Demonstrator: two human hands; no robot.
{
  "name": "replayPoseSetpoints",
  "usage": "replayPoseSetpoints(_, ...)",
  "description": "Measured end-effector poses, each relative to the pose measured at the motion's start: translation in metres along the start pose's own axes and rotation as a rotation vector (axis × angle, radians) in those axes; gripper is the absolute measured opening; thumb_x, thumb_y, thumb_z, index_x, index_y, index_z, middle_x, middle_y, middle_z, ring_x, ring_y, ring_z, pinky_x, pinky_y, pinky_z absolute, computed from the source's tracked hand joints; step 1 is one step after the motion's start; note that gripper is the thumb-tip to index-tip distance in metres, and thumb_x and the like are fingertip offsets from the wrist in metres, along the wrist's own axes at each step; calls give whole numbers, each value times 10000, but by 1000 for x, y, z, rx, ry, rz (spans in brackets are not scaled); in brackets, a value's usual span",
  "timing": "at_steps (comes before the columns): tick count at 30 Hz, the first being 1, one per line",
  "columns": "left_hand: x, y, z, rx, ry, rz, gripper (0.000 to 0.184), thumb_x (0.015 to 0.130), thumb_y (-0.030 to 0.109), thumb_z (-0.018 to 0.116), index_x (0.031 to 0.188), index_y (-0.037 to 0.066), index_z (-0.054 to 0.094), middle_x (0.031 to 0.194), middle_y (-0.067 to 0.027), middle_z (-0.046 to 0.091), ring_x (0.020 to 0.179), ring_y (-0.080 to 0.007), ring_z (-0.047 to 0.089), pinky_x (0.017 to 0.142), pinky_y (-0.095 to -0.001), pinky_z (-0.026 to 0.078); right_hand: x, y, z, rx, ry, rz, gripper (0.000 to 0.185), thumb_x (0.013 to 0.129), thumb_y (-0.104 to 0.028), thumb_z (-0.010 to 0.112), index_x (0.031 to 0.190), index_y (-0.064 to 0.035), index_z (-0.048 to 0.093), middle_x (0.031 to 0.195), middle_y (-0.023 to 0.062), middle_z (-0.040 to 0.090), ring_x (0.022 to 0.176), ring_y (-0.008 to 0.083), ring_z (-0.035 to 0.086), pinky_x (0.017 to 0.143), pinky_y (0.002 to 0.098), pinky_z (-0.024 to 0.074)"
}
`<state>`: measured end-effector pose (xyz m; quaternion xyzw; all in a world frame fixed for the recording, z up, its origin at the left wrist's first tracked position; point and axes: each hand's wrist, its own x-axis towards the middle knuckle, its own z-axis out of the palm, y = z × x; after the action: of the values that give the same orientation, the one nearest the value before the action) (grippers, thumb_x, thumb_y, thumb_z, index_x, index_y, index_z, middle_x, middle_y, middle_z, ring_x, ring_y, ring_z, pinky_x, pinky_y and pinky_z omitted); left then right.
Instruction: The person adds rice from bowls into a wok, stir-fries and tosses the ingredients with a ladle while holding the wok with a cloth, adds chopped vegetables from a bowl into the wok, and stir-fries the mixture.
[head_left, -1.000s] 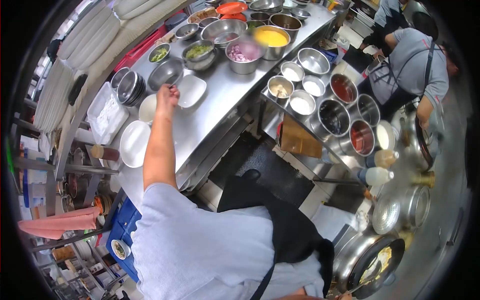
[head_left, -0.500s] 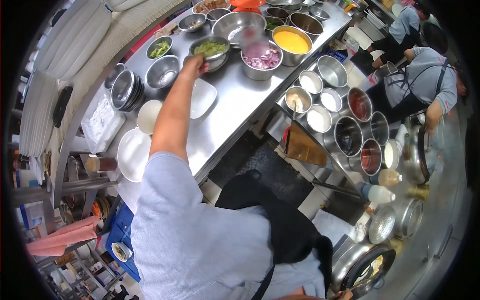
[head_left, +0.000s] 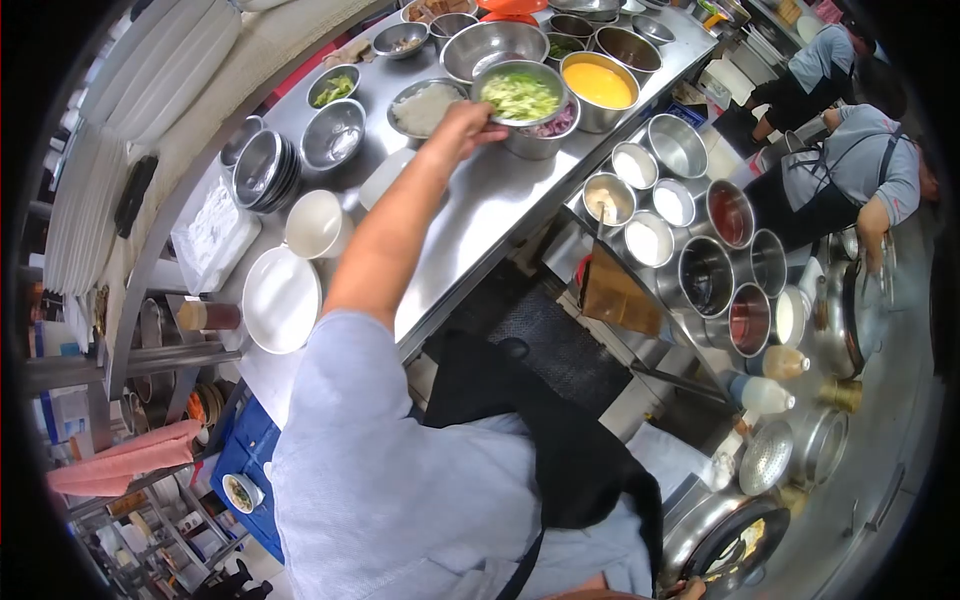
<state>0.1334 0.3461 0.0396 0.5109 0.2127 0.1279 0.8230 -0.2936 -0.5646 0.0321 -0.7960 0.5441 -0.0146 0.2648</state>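
My left hand grips the rim of a steel bowl of chopped green vegetables, raised partly over the pot of red onion. Just left of that hand sits a bowl of whitish food. Under my forearm is a white square dish, partly hidden. At the bottom edge my right hand is closed around a handle by the wok, which contains yellow and white food.
A white oval plate, a cream bowl and stacked steel bowls stand on the counter's left. Sauce pots line the right-hand stand. Two people work at the upper right.
My left hand has moved from an empty bowl to the bowl of greens, gripped it and shifted it rightward, uncovering the whitish food. My right hand stays near the wok.
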Motion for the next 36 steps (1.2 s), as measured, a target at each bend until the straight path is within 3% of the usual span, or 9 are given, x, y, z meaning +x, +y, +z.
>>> replayPoseSetpoints(5,31,-30,15,38,32,-75,336,861,189,540,1004,-109,481,905,-174,563,729,-279,629,604,-372,570,-1,3,-6,13,9,0,211,926,-230,472,981,-50,568,489,46,456,346,151,443,309,298,348)
replayPoseSetpoints(8,17,-37,-4,45,358,-91,398,875,268,525,1039,-90,466,897,-168,528,694,-282,603,589,-374,559,-6,11,-5,26,21,20,212,925,-228,473,981,-47,570,491,45,458,349,150,445,311,296,349)
replayPoseSetpoints(10,20,-60,-38,-149,386,-113,483,870,257,558,1224,-34,409,1015,-181,503,816,-293,564,767,-464,522,-10,15,-4,37,24,40,213,925,-227,474,982,-46,571,492,44,458,352,149,446,313,296,350)
replayPoseSetpoints(13,33,-75,-68,-295,548,-100,355,867,208,505,1127,-29,457,912,-170,526,690,-269,589,585,-393,539,-18,13,1,37,31,49,214,924,-225,475,983,-44,573,493,43,459,355,148,447,316,295,351)
replayPoseSetpoints(24,15,-69,-118,-192,514,-53,359,824,39,519,1172,-36,465,1059,-160,564,794,-279,603,612,-363,557,-21,21,-2,78,0,-3,218,922,-219,480,986,-36,581,498,38,463,366,142,453,327,291,356)
replayPoseSetpoints(28,-22,-63,-136,1184,90,574,168,876,136,538,893,6,643,819,-78,661,721,-218,623,634,-336,500,-23,40,-35,159,-16,-77,220,922,-217,482,987,-33,584,500,36,465,370,140,455,331,289,358)
replayPoseSetpoints(29,7,-55,-161,1723,91,164,271,899,200,498,1006,-12,627,933,-101,673,820,-222,635,699,-349,499,-27,38,-40,169,-12,-82,220,922,-216,482,988,-33,584,501,35,465,371,140,456,332,289,359)
replayPoseSetpoints(32,5,-40,-200,206,197,133,368,941,254,438,1063,-75,548,990,-172,611,948,-306,585,823,-345,491,-42,43,-62,164,58,-52,221,921,-214,483,989,-31,586,502,34,466,374,139,458,335,288,360)
replayPoseSetpoints(36,-84,11,-119,155,-103,502,209,859,116,627,957,-61,575,901,-118,550,844,-224,530,730,-302,474,-15,59,-70,231,88,39,223,920,-212,485,990,-28,589,504,32,468,379,137,460,339,286,362)
